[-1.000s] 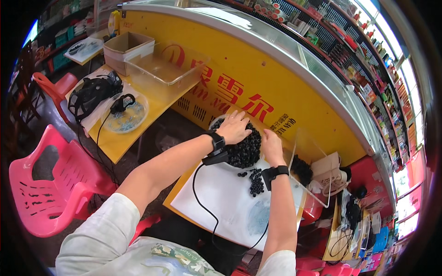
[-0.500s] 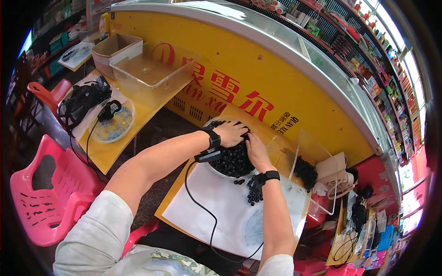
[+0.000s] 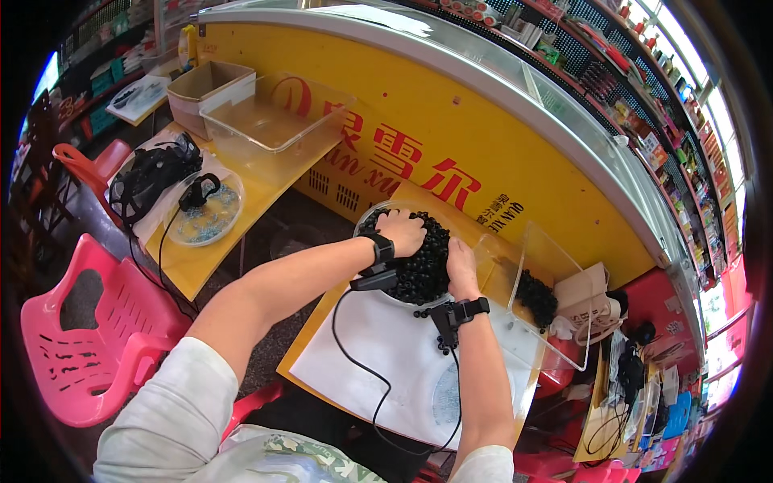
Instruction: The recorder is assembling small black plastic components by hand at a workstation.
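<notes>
Black beads (image 3: 424, 274) fill a round clear bowl (image 3: 392, 301) on the white-covered part of the table. My left hand (image 3: 403, 232) lies on the heap from the left, its fingers apart and bent, the tips hidden among the beads. At the bowl's right side, my right hand (image 3: 461, 270) holds the rim with its fingers close together; some of its grip is hidden. A few loose black beads (image 3: 444, 344) lie on the white sheet (image 3: 354, 354) beneath my right wrist. Each wrist wears a black strap with a small device, and a cable hangs from it.
Right of the bowl stands a clear bin (image 3: 555, 342) near a dark bead heap (image 3: 535, 298). A round clear lid-like dish (image 3: 448, 394) lies near my right forearm. Left are a second table (image 3: 189, 270), a clear tub (image 3: 278, 121) and a pink chair (image 3: 97, 338). A yellow counter (image 3: 515, 153) rises behind.
My right hand has moved from over the beads to the bowl's right side. My left hand has drawn slightly back toward the left of the heap, uncovering more beads.
</notes>
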`<state>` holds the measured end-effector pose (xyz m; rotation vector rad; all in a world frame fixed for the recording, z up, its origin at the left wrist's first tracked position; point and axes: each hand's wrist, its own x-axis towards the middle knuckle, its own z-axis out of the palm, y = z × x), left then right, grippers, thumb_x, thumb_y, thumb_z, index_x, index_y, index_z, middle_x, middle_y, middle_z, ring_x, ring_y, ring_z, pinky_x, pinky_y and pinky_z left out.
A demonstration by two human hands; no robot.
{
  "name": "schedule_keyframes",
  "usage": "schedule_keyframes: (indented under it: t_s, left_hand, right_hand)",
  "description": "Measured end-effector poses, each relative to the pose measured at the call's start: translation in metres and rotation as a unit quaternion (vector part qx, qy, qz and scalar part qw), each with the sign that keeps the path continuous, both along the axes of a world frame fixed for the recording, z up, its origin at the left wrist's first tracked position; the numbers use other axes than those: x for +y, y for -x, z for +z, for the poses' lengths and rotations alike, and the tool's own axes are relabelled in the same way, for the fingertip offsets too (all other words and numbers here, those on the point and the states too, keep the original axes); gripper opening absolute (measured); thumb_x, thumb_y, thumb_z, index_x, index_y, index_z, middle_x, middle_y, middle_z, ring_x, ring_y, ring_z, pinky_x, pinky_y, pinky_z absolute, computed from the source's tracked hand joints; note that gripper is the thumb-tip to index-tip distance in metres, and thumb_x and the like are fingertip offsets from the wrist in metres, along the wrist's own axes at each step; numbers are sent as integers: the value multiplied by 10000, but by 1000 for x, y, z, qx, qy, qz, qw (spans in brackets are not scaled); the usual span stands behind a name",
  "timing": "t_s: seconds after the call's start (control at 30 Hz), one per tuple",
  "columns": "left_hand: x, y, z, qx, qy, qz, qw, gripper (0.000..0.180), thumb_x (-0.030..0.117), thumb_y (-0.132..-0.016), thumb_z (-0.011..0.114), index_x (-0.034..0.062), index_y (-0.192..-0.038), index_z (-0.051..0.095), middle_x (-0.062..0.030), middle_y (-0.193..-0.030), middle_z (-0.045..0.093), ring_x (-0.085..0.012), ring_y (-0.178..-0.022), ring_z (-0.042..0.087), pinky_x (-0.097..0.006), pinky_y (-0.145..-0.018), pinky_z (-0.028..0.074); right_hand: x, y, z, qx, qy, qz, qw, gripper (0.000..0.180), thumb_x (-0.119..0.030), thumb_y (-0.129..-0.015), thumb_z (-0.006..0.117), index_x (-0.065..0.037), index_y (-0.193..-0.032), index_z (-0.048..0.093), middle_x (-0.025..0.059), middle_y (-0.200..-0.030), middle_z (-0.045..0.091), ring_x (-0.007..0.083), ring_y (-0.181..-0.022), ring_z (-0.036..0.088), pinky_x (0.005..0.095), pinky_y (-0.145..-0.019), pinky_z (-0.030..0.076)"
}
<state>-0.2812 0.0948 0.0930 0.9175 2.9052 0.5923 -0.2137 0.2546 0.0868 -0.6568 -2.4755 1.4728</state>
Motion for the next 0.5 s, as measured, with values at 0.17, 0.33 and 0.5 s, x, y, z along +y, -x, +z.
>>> schedule_keyframes:
  t_s: [0.17, 0.33, 0.5]
  left_hand:
    - [35, -5, -16, 1, -35, 60, 998, 369, 387, -978, 435, 156, -1201, 617, -197, -1214, 541, -423, -1158, 501, -593, -876, 454]
    - [56, -11, -11, -82, -125, 90, 985, 381, 397, -977, 427, 142, -1171, 632, -224, -1247, 518, -428, -1140, 503, -606, -917, 423]
    - [68, -12, -9, -177, -266, 173, 932, 385, 319, -983, 419, 28, -1114, 634, -217, -1149, 585, -402, -1098, 535, -489, -897, 453]
  right_hand:
    - [-9, 21, -25, 94, 343, -38, 934, 357, -215, -991, 427, 31, -1181, 603, 155, -1181, 624, 265, -1084, 576, 369, -921, 451]
    - [-12, 24, -23, 116, 478, -60, 869, 336, -234, -1013, 439, 5, -1193, 592, 136, -1202, 616, 243, -1082, 585, 362, -929, 467]
    - [-14, 21, -19, 86, 544, -66, 832, 374, -297, -1038, 410, -19, -1212, 591, 123, -1208, 620, 258, -1098, 589, 397, -950, 472]
